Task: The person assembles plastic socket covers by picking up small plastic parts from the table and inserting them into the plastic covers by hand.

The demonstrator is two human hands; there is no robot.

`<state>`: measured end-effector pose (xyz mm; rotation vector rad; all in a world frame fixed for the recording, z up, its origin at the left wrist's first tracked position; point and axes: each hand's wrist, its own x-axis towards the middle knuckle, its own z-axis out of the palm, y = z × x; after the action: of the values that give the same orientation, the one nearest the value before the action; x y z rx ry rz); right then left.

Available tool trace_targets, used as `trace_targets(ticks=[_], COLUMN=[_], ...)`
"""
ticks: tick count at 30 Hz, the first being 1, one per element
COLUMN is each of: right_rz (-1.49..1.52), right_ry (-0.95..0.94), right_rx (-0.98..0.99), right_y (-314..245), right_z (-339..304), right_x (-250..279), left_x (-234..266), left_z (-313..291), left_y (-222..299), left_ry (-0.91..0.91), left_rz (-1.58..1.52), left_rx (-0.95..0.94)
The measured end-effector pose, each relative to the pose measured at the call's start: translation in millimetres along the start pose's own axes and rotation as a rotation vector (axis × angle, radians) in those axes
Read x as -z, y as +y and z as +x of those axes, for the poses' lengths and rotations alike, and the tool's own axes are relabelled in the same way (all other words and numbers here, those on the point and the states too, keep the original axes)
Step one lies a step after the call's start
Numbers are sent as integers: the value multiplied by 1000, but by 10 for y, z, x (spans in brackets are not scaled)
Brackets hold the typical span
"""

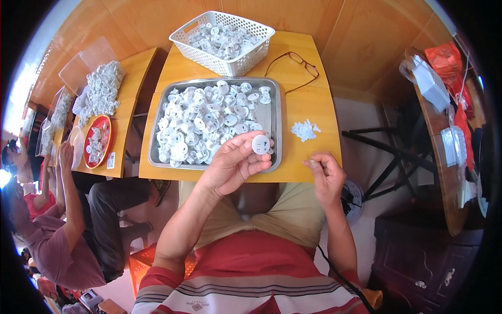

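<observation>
While my left hand [238, 159] grips it, white disc [260, 145]: round, dark-slotted, over near right corner of steel tray [276, 115].
Right hand [325, 175]: pinched, contents I cannot tell.
Tray: heaped white fittings [196, 123].
Basket [227, 68], worktop's [314, 94] far edge: similarly full.

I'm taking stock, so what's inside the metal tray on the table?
The metal tray holds a heap of white plastic pieces, with some bare metal showing at its right side. Pieces under the top layer are covered, and the left hand hides part of the near edge.
</observation>
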<state>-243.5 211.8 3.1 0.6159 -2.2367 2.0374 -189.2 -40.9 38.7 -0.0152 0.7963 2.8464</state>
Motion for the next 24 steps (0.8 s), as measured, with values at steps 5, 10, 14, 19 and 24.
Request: trace_targets(ticks=[5,10,14,19,24], right_rz=[36,-30,-94,-159,-202], right_ry=[-29,-92,-125,-122,-123], right_rx=[99,246,347,396,406], right_y=[-228,-402,-524,-534,-538], right_z=[67,126,161,146,118], right_x=[-167,-286,-355,-403,-416], left_x=[-11,-52,-88,-79,-62], left_z=[-55,-78,-98,-109,-127], left_y=[-121,-237,-271,-304,-336], left_ry=[18,-2,12,15,5], left_rz=[1,25,59,107,120], left_rx=[11,58,75,81,76])
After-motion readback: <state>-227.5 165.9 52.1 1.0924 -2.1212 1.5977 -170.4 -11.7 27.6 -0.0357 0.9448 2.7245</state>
